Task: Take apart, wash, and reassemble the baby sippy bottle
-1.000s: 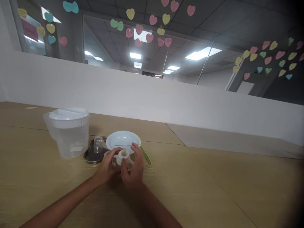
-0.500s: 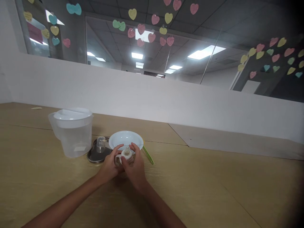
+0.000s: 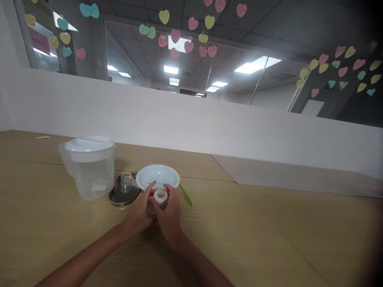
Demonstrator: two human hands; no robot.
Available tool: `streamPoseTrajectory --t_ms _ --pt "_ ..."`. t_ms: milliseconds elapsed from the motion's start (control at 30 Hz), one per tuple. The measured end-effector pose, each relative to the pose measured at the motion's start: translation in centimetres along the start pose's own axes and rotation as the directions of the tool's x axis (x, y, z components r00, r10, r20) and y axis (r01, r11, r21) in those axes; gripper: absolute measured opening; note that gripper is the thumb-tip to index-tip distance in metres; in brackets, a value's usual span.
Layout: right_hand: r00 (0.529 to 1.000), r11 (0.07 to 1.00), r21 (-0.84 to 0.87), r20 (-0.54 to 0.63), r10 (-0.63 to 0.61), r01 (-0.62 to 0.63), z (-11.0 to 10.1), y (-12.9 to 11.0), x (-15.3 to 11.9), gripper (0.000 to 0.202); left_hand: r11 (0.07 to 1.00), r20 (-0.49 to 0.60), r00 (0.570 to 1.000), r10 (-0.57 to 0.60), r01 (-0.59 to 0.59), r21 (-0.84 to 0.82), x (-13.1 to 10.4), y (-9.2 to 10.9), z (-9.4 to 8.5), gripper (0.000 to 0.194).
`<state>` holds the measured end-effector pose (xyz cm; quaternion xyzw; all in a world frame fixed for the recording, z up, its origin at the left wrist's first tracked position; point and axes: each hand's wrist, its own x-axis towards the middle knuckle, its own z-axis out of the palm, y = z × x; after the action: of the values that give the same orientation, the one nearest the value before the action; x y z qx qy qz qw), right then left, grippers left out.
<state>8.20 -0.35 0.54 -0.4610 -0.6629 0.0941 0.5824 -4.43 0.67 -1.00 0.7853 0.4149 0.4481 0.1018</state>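
Between my two hands stands a baby bottle (image 3: 161, 195) with a white collar and a clear nipple on top. My left hand (image 3: 142, 207) wraps its left side, thumb and fingers closed round it. On the other side my right hand (image 3: 170, 211) grips the collar, its thumb at the front. Most of the bottle's body is hidden by my hands. Just behind them sits a white bowl (image 3: 158, 172). A clear domed cap (image 3: 126, 182) rests on a dark metal tray (image 3: 118, 197) to the left.
A large translucent pitcher (image 3: 94, 175) with a white lid stands left of the tray. A green-handled tool (image 3: 186, 194) lies by the bowl's right side. The wooden table (image 3: 254, 231) meets a white wall (image 3: 167, 123) at the back, below a window.
The bottle has turned between my hands, so the white side handle seen before is now hidden. Both hands still hold it in nearly the same place. The view has shifted slightly.
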Motion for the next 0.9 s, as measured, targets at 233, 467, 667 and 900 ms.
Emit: streamPoseTrajectory --t_ms 233,467,667,900 --pt "0.999 0.999 -0.033 0.035 -0.031 0.032 0.0 0.5 -0.1 0.038 0.888 -0.116 0.928 0.353 -0.294 0.354 1.0 -3.4 -4.7 0.084" --pt "0.996 0.997 -0.035 0.042 -0.074 0.076 0.1 0.5 -0.3 0.035 0.887 -0.227 0.97 0.086 0.029 0.462 1.9 -7.2 -4.3 0.044" --pt "0.996 0.997 -0.027 0.046 -0.074 0.075 0.1 0.5 -0.2 0.034 0.87 -0.08 0.996 -0.027 0.063 0.489 1.4 -10.0 -3.3 0.041" --pt "0.995 0.997 -0.016 0.068 -0.078 0.079 0.0 0.5 -0.4 0.032 0.828 -0.049 0.996 -0.073 0.088 0.554 1.4 -10.5 -3.8 0.036"
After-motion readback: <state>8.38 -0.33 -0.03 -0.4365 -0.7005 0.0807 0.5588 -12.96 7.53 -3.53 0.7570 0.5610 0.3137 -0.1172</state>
